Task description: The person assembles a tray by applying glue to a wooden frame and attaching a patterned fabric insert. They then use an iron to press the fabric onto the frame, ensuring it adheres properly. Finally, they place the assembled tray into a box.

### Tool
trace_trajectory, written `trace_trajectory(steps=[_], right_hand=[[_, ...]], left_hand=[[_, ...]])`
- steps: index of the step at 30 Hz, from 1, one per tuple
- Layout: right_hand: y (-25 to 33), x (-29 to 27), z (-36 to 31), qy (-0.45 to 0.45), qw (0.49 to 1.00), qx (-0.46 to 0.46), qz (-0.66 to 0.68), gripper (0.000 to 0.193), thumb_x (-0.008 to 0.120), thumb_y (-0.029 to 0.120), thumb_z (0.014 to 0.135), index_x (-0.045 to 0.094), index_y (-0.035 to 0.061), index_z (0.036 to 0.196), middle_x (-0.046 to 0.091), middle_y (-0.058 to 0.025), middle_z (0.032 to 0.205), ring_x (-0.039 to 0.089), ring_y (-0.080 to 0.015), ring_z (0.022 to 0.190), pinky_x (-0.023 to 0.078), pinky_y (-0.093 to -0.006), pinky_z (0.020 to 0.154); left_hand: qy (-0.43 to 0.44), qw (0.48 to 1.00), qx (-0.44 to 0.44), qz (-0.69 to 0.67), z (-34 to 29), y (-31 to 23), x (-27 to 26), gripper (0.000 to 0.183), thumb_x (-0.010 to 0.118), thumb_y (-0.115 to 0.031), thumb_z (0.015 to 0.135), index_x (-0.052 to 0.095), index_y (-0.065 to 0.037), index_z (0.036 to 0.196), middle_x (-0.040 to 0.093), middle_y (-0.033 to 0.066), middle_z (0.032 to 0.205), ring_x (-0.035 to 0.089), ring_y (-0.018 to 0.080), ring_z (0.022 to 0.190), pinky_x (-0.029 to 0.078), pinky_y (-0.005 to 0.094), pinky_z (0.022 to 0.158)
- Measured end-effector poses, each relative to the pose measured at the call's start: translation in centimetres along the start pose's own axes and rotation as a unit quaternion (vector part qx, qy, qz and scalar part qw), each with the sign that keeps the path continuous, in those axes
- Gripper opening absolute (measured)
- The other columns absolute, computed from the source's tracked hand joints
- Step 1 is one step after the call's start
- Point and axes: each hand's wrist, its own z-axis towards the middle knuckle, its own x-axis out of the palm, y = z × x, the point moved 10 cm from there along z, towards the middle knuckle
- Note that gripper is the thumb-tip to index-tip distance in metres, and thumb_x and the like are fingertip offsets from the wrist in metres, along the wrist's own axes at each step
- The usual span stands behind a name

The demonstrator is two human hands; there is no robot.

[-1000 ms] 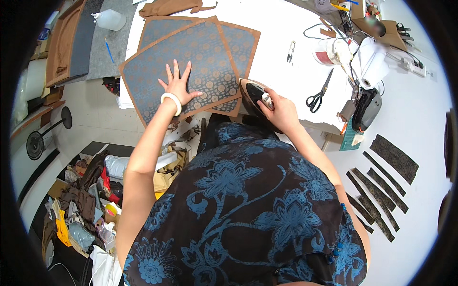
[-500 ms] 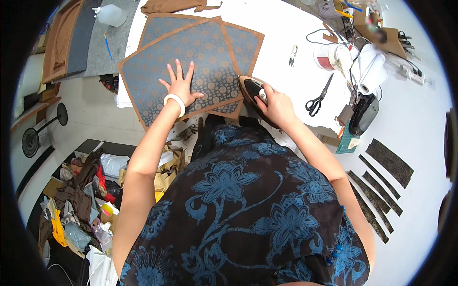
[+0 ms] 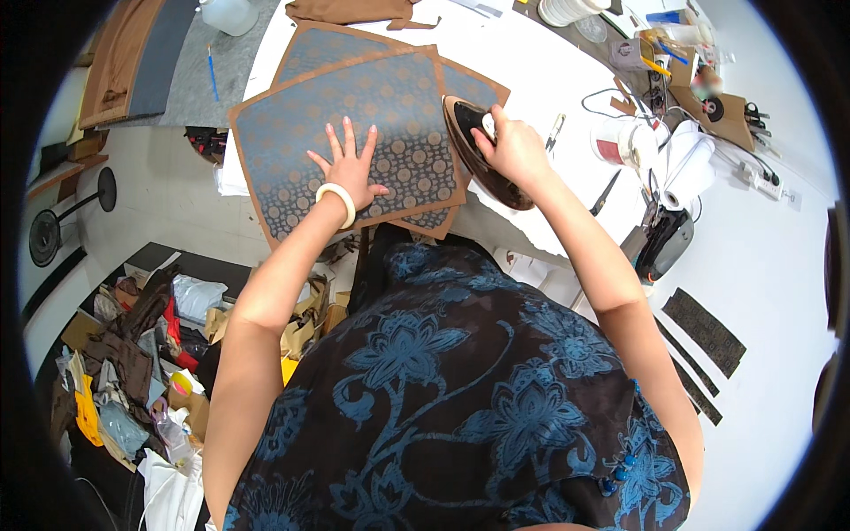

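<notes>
My left hand lies flat with fingers spread on a blue-grey panel of cloth patterned with brown medallions and edged in brown. A pale bangle circles that wrist. In my right hand is a clothes iron, gripped by its handle. Its tip points away from me, along the panel's right brown border. The iron's underside is hidden. Beneath the top panel, similar panels stick out: one at the far left, another at the right.
Thread snips, partly hidden scissors and a white tub lie right of the iron. A brown cloth is at the table's far side. Left stand a bottle and a thin blue brush.
The iron in my right hand has moved away from me along the panel's right edge. My left hand stays spread on the panel. The whole view has shifted slightly.
</notes>
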Motion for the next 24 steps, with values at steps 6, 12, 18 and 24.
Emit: trace_trajectory(steps=[6,12,18,24], right_hand=[[0.4,-1.3,5.5,-0.019,0.999,-0.023,-0.021,0.040,0.067,0.035,0.095,0.061,-0.0021,0.111,0.071,-0.0222,0.078,0.072,-0.0417,0.077,0.058,-0.0500,0.070],[0.4,-2.2,10.4,-0.022,0.998,-0.014,-0.054,0.043,0.067,0.039,0.094,0.061,-0.0002,0.109,0.073,-0.0231,0.086,0.073,-0.0419,0.084,0.059,-0.0506,0.075],[0.8,-3.0,12.9,-0.032,0.997,-0.028,-0.063,0.042,0.067,0.040,0.094,0.062,0.0006,0.108,0.074,-0.0235,0.089,0.073,-0.0419,0.087,0.059,-0.0513,0.079],[0.4,-1.7,8.0,-0.011,0.999,0.010,-0.038,0.040,0.066,0.038,0.095,0.062,-0.0003,0.106,0.073,-0.0231,0.086,0.073,-0.0409,0.084,0.059,-0.0496,0.075]], left_hand=[[0.006,1.000,0.004,-0.010,0.2,0.1,0.1,0.118,0.080,-0.052,0.085,-0.001,-0.027,0.168,-0.019,0.0225,0.170,-0.019,0.0515,0.154,0.005,0.0847,0.111],[0.003,1.000,0.000,-0.027,0.2,0.3,0.2,0.118,0.082,-0.048,0.085,0.002,-0.030,0.168,-0.020,0.0199,0.171,-0.019,0.0497,0.155,0.004,0.0835,0.112],[-0.002,1.000,-0.002,-0.029,0.3,0.5,0.3,0.118,0.083,-0.049,0.084,0.002,-0.031,0.168,-0.021,0.0186,0.171,-0.019,0.0488,0.155,0.004,0.0831,0.113],[0.005,1.000,-0.001,-0.023,0.2,0.3,0.0,0.115,0.081,-0.050,0.085,0.003,-0.030,0.168,-0.019,0.0197,0.171,-0.018,0.0489,0.155,0.005,0.0830,0.113]])
